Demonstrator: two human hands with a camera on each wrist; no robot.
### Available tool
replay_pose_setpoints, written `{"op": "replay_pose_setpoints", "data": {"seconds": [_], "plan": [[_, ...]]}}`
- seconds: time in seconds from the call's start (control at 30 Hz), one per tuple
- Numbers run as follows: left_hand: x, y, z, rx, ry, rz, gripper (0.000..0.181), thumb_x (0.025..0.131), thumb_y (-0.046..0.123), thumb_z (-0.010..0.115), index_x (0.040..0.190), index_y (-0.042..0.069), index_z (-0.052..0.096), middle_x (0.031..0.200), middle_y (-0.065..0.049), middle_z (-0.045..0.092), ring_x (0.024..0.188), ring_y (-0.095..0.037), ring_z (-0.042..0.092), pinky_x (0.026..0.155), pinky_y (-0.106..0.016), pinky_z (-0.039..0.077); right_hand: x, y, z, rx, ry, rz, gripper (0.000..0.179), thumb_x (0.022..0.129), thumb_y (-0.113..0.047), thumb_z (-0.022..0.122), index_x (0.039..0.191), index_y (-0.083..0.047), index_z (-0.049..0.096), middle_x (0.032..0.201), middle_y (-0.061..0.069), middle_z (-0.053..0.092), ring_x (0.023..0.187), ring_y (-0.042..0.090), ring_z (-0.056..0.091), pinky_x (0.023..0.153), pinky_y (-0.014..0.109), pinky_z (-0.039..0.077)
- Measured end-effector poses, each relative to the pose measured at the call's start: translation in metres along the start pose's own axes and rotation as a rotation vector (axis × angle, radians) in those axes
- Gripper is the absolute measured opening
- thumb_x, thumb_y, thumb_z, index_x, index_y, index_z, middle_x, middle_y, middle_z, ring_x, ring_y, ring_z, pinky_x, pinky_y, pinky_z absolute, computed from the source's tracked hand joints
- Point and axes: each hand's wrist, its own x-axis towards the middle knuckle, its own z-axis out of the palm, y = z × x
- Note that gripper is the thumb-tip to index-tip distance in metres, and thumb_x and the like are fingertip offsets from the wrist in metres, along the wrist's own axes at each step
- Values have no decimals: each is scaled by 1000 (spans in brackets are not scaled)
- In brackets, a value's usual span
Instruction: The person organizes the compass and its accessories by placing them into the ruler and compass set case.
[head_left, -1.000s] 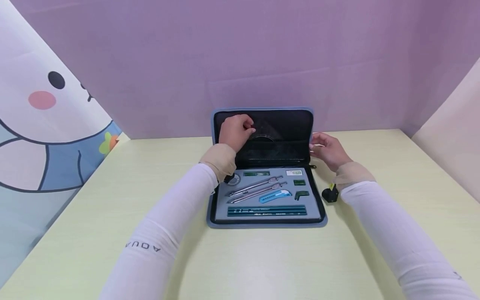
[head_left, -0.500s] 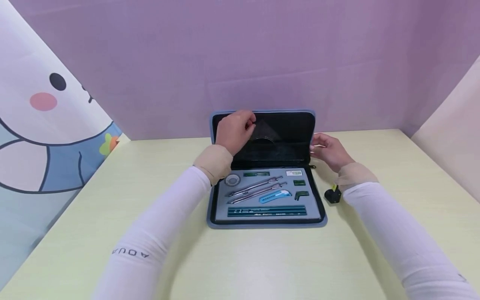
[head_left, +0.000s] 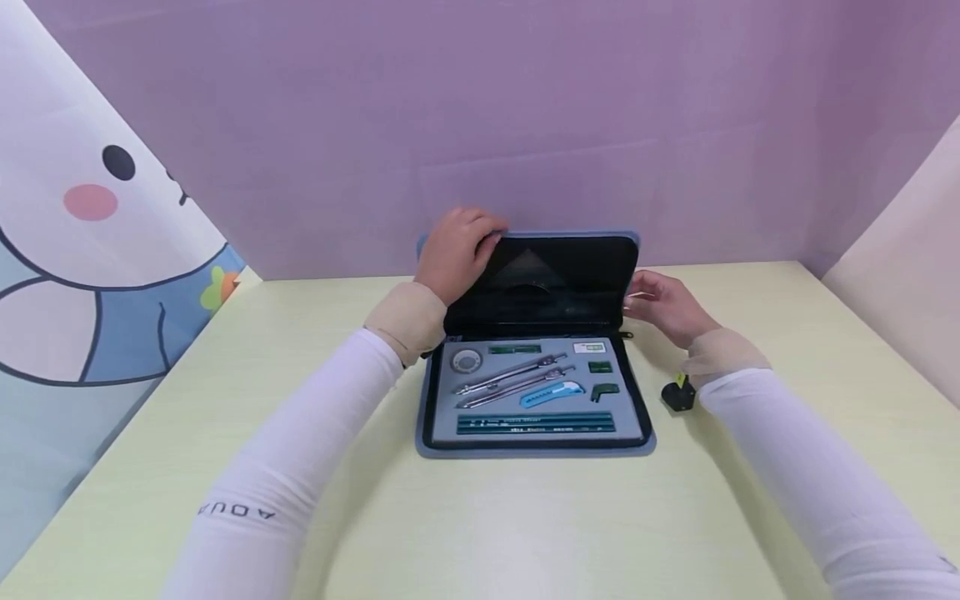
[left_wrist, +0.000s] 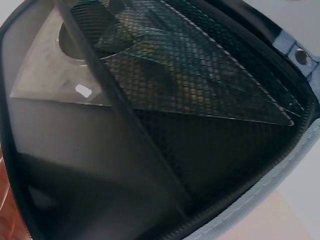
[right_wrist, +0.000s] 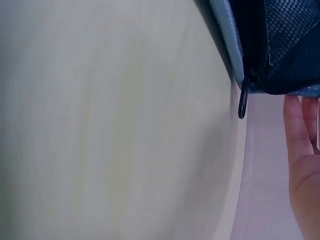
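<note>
A blue-edged zip case (head_left: 540,451) stands open on the table, its black lid (head_left: 577,275) raised. My left hand (head_left: 457,254) grips the lid's top edge at the left corner, fingers over the rim and thumb on the inner side. My right hand (head_left: 667,308) touches the lid's right edge from behind with fairly straight fingers. Inside the lid, a clear set square (left_wrist: 52,75) sits partly in a mesh pocket (left_wrist: 175,80). The grey tray holds two metal compasses (head_left: 517,387), a blue cutter (head_left: 552,393), green pencils (head_left: 535,422) and a round disc (head_left: 466,361).
Also in the tray lie a white eraser (head_left: 588,347) and small green pieces (head_left: 603,392). A zip pull (right_wrist: 243,100) hangs at the hinge corner. A small black device (head_left: 678,394) is by the right wrist. A purple curtain (head_left: 480,108) rises behind the table (head_left: 525,525).
My left hand has gone from the lid's inner side up to its top edge. The lid has tilted a little forward. My right hand has stayed nearly in place.
</note>
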Motion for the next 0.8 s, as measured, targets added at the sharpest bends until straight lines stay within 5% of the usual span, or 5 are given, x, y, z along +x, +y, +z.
{"op": "replay_pose_setpoints", "data": {"seconds": [0.23,0.5,0.8], "plan": [[-4,7,-14,-49,-80,-35,18,92,9,60,105,7,71,107,-7,68,102,-23,60,92,-33,47,-2,-1,-3,-42,-41,-8,17,91,4,53,109,2,53,100,-1,60,95,8,59,84,21,52],[-18,20,-25,-44,-105,-21,17,91,10,61,103,6,72,104,-7,69,97,-22,64,89,-33,50,-4,-7,-12,-210,-86,46,23,93,-12,58,114,-1,56,113,10,64,99,9,59,98,44,44],[-41,34,-35,5,-115,75,12,89,8,64,98,8,72,97,-5,70,91,-20,64,85,-33,52,-6,-3,-15,-336,-138,53,22,87,-2,62,106,10,61,102,18,67,87,9,60,80,23,48]]}}
